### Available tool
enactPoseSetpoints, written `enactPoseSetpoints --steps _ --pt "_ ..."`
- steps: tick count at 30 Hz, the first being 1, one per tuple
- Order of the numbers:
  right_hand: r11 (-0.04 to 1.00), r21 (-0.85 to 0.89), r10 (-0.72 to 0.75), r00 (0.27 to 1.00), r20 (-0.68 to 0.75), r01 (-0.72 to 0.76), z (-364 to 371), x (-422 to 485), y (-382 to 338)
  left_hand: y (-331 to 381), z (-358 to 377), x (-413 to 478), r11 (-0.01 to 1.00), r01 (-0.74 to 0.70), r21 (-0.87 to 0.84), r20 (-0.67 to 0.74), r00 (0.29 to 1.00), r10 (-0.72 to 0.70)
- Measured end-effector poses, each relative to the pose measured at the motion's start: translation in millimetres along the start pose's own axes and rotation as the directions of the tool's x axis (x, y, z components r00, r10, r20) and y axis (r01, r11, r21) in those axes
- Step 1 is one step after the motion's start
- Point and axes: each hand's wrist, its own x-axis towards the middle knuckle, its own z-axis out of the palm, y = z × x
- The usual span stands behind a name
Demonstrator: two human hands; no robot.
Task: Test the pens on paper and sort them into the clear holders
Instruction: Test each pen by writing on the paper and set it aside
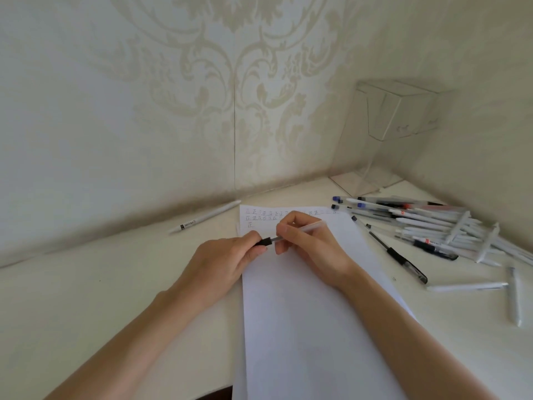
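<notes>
A white sheet of paper (302,313) lies on the table with rows of small test marks along its top edge. My right hand (305,241) grips the clear barrel of a pen (313,226) above the sheet's upper part. My left hand (227,261) pinches the pen's black cap (266,241) at its left end. A pile of several pens (427,226) lies to the right of the paper. A clear holder (398,116) stands in the back right corner.
One white pen (204,216) lies alone near the wall, left of the paper. Two more white pens (490,287) lie apart at the right edge. Patterned walls close off the back and right side. The table's near edge (213,392) shows at the bottom.
</notes>
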Motion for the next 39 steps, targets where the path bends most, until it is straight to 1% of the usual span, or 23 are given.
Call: enactPoseSetpoints --steps 2,4,6,8,9,11,12,14,16,17,19,21,24,27,31,39 --pt "0.999 0.036 0.004 1.0 0.009 -0.005 -0.6 0.6 2.1 -1.1 -1.0 -0.6 0.998 0.032 0.049 -0.021 0.999 -0.031" --pt "0.996 0.088 0.015 1.0 0.024 -0.017 -2.5 1.8 4.4 -3.8 0.3 -0.4 0.995 0.091 0.032 -0.058 0.994 -0.089" --pt "0.986 0.164 0.024 0.999 0.024 -0.028 -6.0 2.6 5.2 -2.3 -2.3 1.3 0.983 0.183 0.026 -0.112 0.977 -0.179" --pt "0.979 0.199 0.051 0.998 -0.041 -0.042 -9.0 3.7 2.2 0.7 -6.7 1.9 0.953 0.296 0.061 -0.118 0.951 -0.287" --pt "0.984 0.172 0.065 0.992 -0.108 -0.045 -9.3 5.4 -0.4 1.8 -8.2 2.1 0.943 0.323 0.086 -0.093 0.945 -0.315" --pt "0.997 0.011 0.079 0.965 -0.249 -0.079 -6.4 11.5 -5.1 2.7 -8.5 3.2 0.942 0.304 0.139 -0.02 0.952 -0.305" --pt "0.99 -0.086 0.083 0.952 -0.296 -0.113 -3.6 16.4 -7.1 2.3 -7.7 4.2 0.945 0.282 0.163 0.024 0.957 -0.29" --pt "0.952 -0.249 0.088 0.936 -0.34 -0.18 3.5 29.5 -9.0 0.6 -5.7 5.3 0.949 0.25 0.194 0.084 0.959 -0.27" --pt "0.91 -0.349 0.084 0.925 -0.369 -0.222 14.1 42.0 -8.8 -3.0 -3.4 4.9 0.949 0.242 0.203 0.096 0.96 -0.265" --pt "0.903 -0.367 0.07 0.919 -0.388 -0.224 18.9 47.0 -6.9 -5.0 -2.1 4.4 0.95 0.234 0.208 0.092 0.962 -0.257" --pt "0.917 -0.348 0.029 0.905 -0.425 -0.193 25.8 52.5 -2.2 -7.8 0.3 3.3 0.955 0.208 0.213 0.069 0.971 -0.227" --pt "0.927 -0.338 0.003 0.903 -0.429 -0.163 28.0 53.5 1.3 -9.3 2.8 3.6 0.959 0.194 0.208 0.054 0.976 -0.209" --pt "0.925 -0.347 -0.002 0.911 -0.413 -0.155 27.3 53.9 4.7 -9.0 3.4 5.8 0.951 0.208 0.231 0.069 0.971 -0.229" --pt "0.913 -0.381 -0.016 0.918 -0.397 -0.148 27.3 56.9 8.3 -8.6 4.0 5.7 0.954 0.219 0.204 0.062 0.97 -0.236" --pt "0.899 -0.417 -0.06 0.905 -0.42 -0.134 25.0 59.2 11.7 -7.3 2.8 6.1 0.953 0.228 0.202 0.079 0.966 -0.248" --pt "0.909 -0.391 -0.037 0.909 -0.415 -0.141 25.4 58.6 11.1 -5.7 1.6 7.3 0.953 0.238 0.186 0.079 0.963 -0.256"
